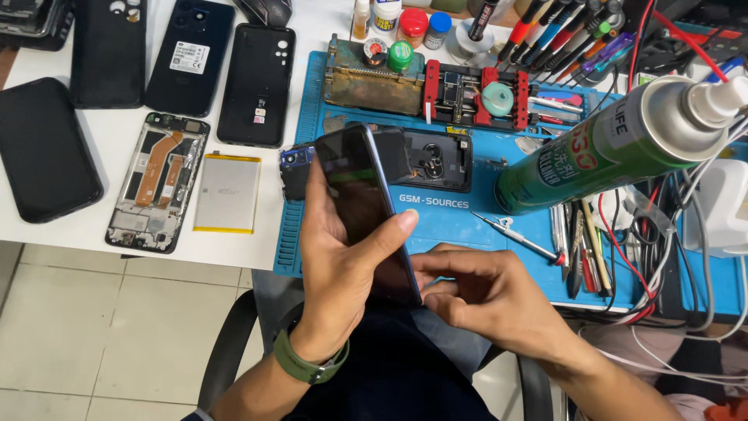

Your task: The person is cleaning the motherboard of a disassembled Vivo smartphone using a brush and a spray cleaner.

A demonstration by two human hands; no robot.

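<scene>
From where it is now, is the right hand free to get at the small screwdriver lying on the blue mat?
Probably yes. The right hand only pinches the lower edge of the dark phone, which the left hand grips. The screwdriver lies just beyond it on the blue mat, with nothing between; only the green spray can lies further back.

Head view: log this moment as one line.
left hand: grips dark phone, tilted | right hand: fingers at phone's lower edge | below: blue mat | nearby: green spray can

Dark phone screen (pixel 366 204) centre; white label (pixel 190 57) on black phone back.
</scene>
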